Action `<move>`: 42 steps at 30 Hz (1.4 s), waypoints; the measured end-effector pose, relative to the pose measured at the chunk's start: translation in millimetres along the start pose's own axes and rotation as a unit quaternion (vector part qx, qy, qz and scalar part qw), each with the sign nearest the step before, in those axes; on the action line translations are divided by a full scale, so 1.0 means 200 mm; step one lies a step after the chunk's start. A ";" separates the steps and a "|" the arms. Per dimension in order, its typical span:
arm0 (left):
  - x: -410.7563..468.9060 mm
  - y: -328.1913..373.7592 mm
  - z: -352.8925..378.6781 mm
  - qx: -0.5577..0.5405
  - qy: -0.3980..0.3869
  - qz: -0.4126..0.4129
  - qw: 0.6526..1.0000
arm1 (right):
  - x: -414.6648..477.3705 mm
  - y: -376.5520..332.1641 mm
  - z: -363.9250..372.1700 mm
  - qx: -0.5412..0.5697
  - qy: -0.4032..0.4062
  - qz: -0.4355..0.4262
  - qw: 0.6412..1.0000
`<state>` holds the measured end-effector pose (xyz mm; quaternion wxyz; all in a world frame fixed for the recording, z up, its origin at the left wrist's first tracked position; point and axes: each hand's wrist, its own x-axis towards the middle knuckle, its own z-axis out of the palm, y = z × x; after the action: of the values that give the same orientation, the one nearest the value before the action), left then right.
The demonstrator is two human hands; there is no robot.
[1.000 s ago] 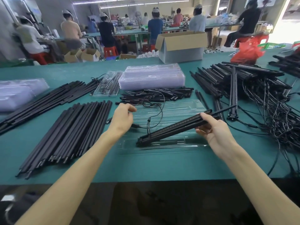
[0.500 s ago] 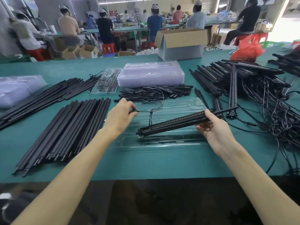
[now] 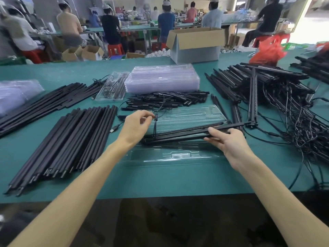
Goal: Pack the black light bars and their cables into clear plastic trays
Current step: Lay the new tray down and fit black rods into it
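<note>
While the right hand (image 3: 231,145) gripped the light bars (image 3: 181,133) over the open clear tray (image 3: 178,154), the left hand (image 3: 137,127) pinched their cable (image 3: 155,125), black rods (image 3: 71,139) and tangled wires (image 3: 293,122) crowding the green table (image 3: 160,179)

Left hand (image 3: 136,126) covers the near end of the clear tray (image 3: 187,115) beneath it; fingertips pinch at a thin cable (image 3: 155,125), contact point too small to judge. Right hand (image 3: 229,142) hides the middle of the light bar (image 3: 179,135); palm side unseen. Tangle of cables (image 3: 306,129) at right: single leads impossible to trace, pile cut by the frame edge. Stack of bags (image 3: 12,97) at left cropped. Packed tray (image 3: 112,88) behind: contents unclear through glare. Workers (image 3: 110,27) at the far tables blurred.
</note>
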<state>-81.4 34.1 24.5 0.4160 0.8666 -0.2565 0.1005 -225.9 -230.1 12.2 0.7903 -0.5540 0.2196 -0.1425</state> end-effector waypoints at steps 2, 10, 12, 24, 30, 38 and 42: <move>-0.01 0.00 -0.01 0.002 -0.042 0.005 0.999 | 0.00 0.02 0.01 -0.049 -0.011 -0.007 0.999; -0.08 -0.02 -0.01 0.043 -0.159 0.078 0.983 | 0.00 0.04 0.04 -0.196 -0.044 -0.043 0.979; -0.09 -0.01 0.01 0.042 -0.149 0.076 0.985 | 0.00 0.04 0.04 -0.220 -0.044 -0.049 0.973; -0.06 0.04 0.04 0.011 -0.102 0.030 0.994 | -0.05 0.02 0.03 -0.198 -0.067 -0.052 0.977; 0.01 0.08 0.04 0.048 -0.101 0.065 0.992 | -0.05 0.01 0.03 -0.175 -0.070 -0.036 0.981; -0.02 0.14 0.12 0.058 -0.071 0.132 0.987 | -0.02 0.04 0.03 -0.182 -0.071 -0.045 0.980; -0.02 0.24 0.20 0.092 -0.025 0.188 0.978 | -0.03 0.02 0.03 -0.166 -0.073 -0.036 0.983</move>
<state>-112.4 -20.0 30.0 0.3019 0.8395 -0.4151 0.1782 -227.5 -220.7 11.2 0.6953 -0.6942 0.1617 -0.0917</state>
